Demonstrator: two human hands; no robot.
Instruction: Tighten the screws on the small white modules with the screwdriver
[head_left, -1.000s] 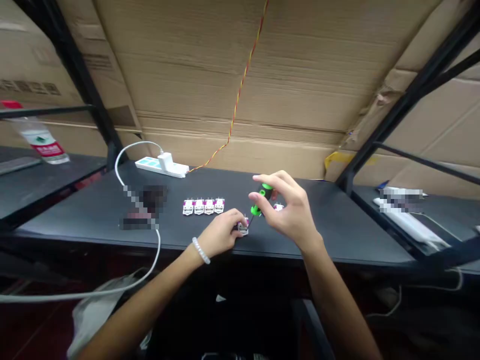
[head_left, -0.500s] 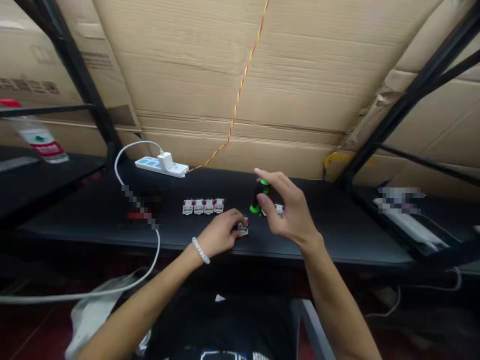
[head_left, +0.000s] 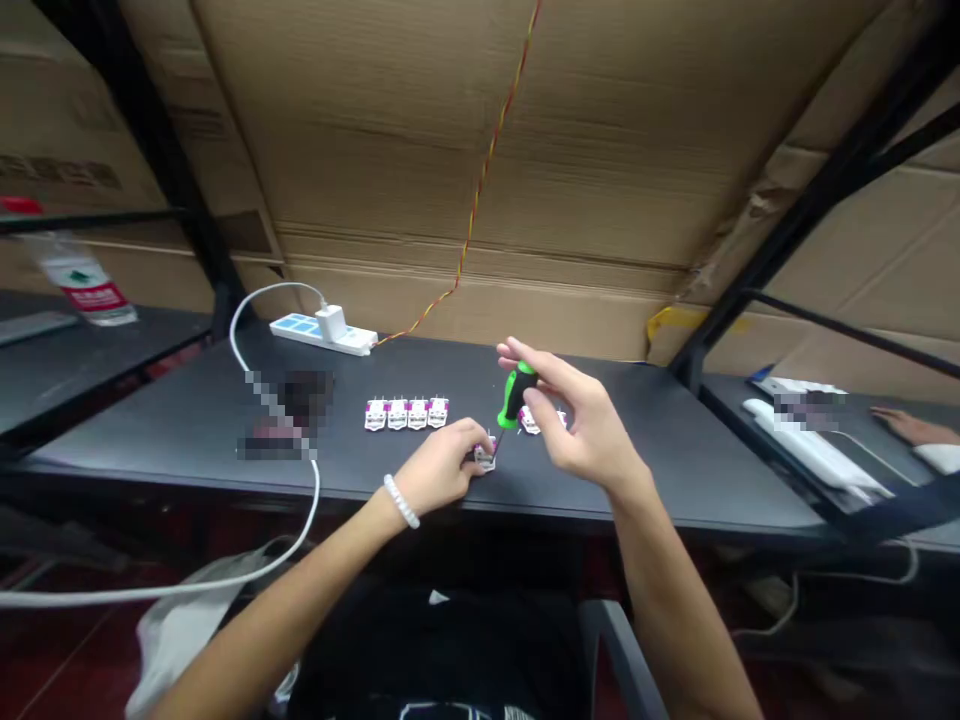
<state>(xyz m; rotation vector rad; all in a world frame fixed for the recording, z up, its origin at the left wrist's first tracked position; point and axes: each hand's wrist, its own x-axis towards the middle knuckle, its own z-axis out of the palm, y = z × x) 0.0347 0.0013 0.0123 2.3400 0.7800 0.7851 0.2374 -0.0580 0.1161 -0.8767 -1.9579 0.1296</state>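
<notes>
My left hand [head_left: 444, 462] is closed on a small white and purple part with thin metal prongs [head_left: 486, 456], holding it down on the black tabletop. A screwdriver [head_left: 516, 394] with a green and black handle is in my right hand [head_left: 574, 410], its thumb and fingers around the grip. The screwdriver leans, and its shaft runs down to the part under my left fingers; whether the tip sits on a screw is too small to tell. Several like parts [head_left: 407, 413] stand in a row left of my hands. More of them [head_left: 531, 420] lie partly hidden behind my right hand.
A white power strip [head_left: 322, 333] with a plugged-in charger lies at the back left, its white cable [head_left: 315, 500] hanging over the front edge. Black metal posts [head_left: 750, 270] flank the table. At far right, another person's hand [head_left: 904, 425] rests on the neighbouring table.
The screwdriver handle has tilted a little, and its shaft now shows reaching the held part. Another person's hand has come into view at far right. My left hand has stayed put.
</notes>
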